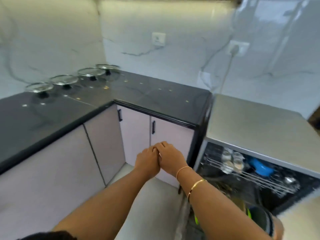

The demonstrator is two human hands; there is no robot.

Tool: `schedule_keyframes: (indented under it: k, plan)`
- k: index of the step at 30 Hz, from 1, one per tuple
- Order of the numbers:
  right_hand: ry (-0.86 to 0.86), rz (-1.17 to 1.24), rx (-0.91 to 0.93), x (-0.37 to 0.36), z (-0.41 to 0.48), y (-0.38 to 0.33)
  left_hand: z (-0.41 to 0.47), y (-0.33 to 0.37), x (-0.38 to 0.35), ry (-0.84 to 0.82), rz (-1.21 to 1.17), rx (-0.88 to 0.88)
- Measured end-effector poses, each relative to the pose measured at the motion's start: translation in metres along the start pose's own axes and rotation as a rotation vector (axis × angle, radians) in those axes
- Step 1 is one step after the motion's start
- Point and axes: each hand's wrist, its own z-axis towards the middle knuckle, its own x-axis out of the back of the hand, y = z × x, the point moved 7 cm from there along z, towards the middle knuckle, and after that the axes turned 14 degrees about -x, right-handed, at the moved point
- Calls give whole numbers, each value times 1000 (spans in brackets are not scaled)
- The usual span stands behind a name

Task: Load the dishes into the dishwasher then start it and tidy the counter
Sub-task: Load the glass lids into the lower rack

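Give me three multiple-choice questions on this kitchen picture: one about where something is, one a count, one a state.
1. Where do the glass lids lie?
A. on the black counter
B. on the floor
C. on a cabinet shelf

2. How many glass lids are there?
A. two
B. four
C. six

3. What state is the dishwasher in?
A. shut
B. open, rack loaded
C. open, rack empty

Answers:
1 A: they sit in a row along the counter's far side.
2 B: four round rims show.
3 B: glasses and a blue item show on the rack.
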Motion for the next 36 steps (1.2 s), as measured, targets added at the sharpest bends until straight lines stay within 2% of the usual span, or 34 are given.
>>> schedule_keyframes:
  k: [4, 8, 12, 16, 22, 30, 36]
  plan:
    - [65, 32, 101, -10, 72, -99, 0, -114, 56, 14, 116, 7]
    - [96, 30, 174, -23, 129, -185, -2, -217, 102, -80, 230, 47]
    - [68, 59, 187, -41, 180, -236, 8, -285, 132, -100, 187, 124]
    - [27, 18, 158, -53, 243, -256, 23, -352, 153, 29, 21, 286]
    - [13, 121, 132, -78, 361, -274, 70, -441, 171, 141, -8, 399]
    - [-49, 226, 125, -110, 586, -309, 213, -573, 195, 202, -11, 485]
    - [-94, 273, 53, -121, 752, -303, 342, -650, 208, 210, -54, 506]
